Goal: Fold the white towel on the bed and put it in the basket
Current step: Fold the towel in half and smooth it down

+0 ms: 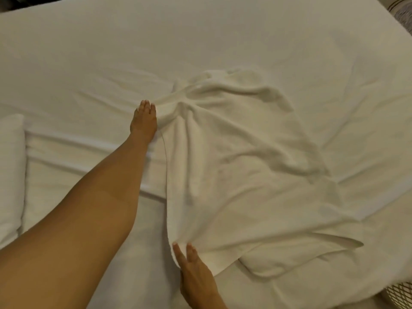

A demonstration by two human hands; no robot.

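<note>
A white towel (240, 175) lies rumpled and partly spread across the middle of the bed (200, 36). My left hand (144, 121) reaches far out and grips the towel's far left corner, bunching the cloth there. My right hand (194, 270) is close to me at the towel's near left corner, fingers pinching its edge. The towel's left edge runs fairly straight between the two hands. Its right side is creased and its near right part is folded under. A mesh basket (401, 293) shows at the bottom right corner, mostly cut off.
A white pillow (11, 170) lies at the left edge of the bed. The sheet has a folded band (89, 157) running left of the towel. A patterned object (403, 21) sits off the bed's far right corner.
</note>
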